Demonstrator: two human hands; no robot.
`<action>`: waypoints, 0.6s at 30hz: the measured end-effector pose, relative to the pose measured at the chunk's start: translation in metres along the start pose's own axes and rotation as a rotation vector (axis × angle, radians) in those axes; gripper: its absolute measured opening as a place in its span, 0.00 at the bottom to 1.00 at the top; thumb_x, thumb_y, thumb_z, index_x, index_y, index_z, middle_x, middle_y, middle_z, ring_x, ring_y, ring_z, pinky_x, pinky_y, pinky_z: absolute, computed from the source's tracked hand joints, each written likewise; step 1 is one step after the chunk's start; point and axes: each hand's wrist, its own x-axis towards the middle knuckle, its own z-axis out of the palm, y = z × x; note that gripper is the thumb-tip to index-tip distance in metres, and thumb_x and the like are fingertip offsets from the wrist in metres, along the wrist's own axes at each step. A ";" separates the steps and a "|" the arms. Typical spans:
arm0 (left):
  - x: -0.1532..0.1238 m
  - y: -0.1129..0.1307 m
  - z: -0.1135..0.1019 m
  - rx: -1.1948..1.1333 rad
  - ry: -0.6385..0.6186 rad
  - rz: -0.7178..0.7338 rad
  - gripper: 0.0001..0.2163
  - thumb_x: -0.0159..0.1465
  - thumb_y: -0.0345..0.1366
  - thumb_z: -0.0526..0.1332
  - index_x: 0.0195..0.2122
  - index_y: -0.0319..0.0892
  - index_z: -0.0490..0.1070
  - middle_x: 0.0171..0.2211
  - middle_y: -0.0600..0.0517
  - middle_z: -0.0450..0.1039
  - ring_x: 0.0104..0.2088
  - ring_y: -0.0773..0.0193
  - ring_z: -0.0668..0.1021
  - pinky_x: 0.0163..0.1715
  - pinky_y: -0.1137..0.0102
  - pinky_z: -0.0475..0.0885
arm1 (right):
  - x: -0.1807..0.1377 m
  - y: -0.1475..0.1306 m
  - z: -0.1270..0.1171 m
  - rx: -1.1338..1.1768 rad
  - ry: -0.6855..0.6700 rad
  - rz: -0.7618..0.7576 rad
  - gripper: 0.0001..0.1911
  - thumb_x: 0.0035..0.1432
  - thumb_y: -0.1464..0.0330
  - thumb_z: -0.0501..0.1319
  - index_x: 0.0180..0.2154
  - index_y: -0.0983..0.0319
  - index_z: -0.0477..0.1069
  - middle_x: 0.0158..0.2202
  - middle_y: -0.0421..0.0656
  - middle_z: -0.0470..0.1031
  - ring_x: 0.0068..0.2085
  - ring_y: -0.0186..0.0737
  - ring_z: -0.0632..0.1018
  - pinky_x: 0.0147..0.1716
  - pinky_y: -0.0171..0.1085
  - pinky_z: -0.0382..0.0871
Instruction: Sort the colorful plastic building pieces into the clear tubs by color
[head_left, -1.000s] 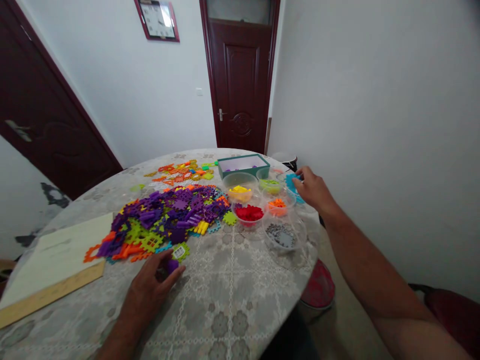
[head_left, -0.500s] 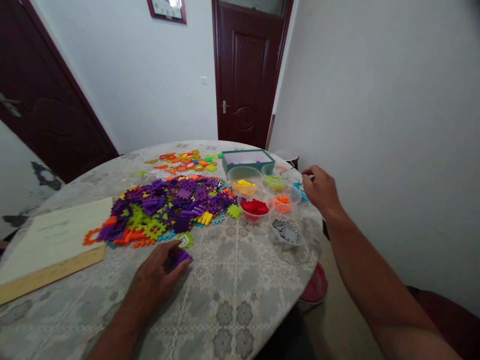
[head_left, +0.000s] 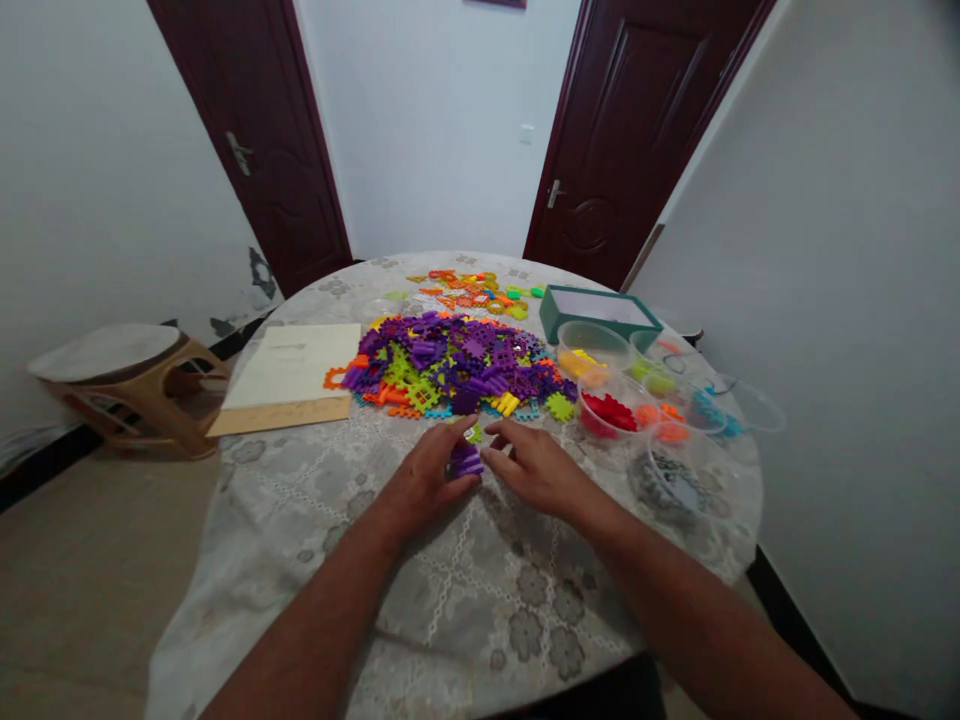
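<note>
Both hands meet over the round table (head_left: 315, 520) just in front of a heap of plastic interlocking tiles (head_left: 457, 365), mostly purple with green, orange and yellow ones. My left hand (head_left: 431, 478) pinches a small stack of purple tiles (head_left: 466, 461) against the tablecloth. My right hand (head_left: 529, 468) lies beside it, fingertips touching the same stack from the right, fingers stretched towards it.
Clear plastic bowls hold sorted tiles: yellow (head_left: 589, 352), red (head_left: 609, 410), orange (head_left: 671, 430), green, blue, grey. A teal box (head_left: 596, 305) stands behind them. A wooden board (head_left: 289, 375) lies left of the heap. More orange tiles (head_left: 469, 288) lie at the far edge. A low stool (head_left: 124, 375) stands left.
My right hand has come back from the blue bowl at the far right to the purple stack by my left hand. The view has swung left and down.
</note>
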 end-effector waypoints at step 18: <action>0.011 -0.013 0.007 0.473 -0.023 -0.063 0.22 0.69 0.35 0.65 0.64 0.44 0.72 0.64 0.41 0.73 0.64 0.45 0.73 0.66 0.48 0.69 | 0.062 0.049 -0.153 -0.261 0.080 0.146 0.06 0.63 0.70 0.66 0.42 0.60 0.80 0.37 0.44 0.84 0.33 0.38 0.80 0.34 0.34 0.71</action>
